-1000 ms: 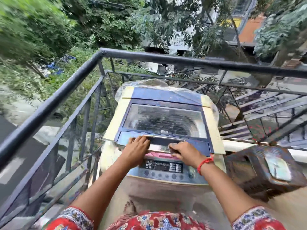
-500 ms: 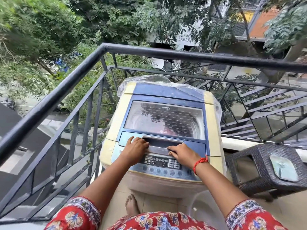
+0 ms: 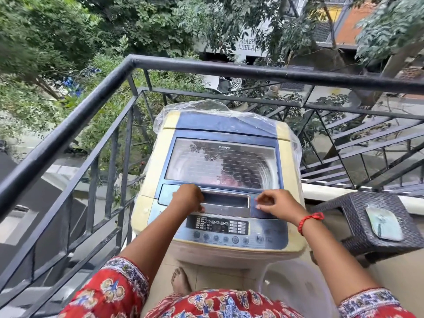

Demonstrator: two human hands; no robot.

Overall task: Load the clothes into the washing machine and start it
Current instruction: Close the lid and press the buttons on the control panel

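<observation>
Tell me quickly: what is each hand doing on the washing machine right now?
Left hand: fingers curled on the lid handle; grip cannot be told.
Right hand: fingers loosely curled, holding nothing, over the lid's front edge.

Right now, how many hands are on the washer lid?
2: left hand at the left end of the lid handle, right hand at its right end.

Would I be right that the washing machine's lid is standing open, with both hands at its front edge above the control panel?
Not quite: the head view shows the lid shut flat on the washing machine. The rest holds: the left hand and right hand are at its front edge by the handle recess, above the control panel.
</observation>
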